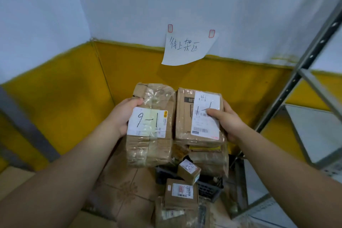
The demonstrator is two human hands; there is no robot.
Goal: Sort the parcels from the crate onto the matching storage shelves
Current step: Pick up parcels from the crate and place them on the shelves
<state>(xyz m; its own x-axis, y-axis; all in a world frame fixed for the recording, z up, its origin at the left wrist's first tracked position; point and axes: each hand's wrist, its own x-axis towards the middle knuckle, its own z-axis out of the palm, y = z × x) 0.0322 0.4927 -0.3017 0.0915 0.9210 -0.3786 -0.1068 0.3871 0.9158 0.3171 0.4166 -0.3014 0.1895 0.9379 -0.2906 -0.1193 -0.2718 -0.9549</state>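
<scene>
While left grip (123,115) clasps the 9-1 parcel (151,146), right grip (231,124) clasps a second parcel (185,120).

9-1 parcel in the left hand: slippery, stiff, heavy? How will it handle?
The 9-1 parcel is wrapped in glossy, wrinkled clear tape, so probably slick. Its cardboard keeps a boxy shape, so likely stiff, not floppy. The left hand grips it alone by one side, which suggests it is fairly light for its size.

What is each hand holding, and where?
Left hand grips the 9-1 parcel by its left edge; right hand grips the second parcel by its right edge.
</scene>
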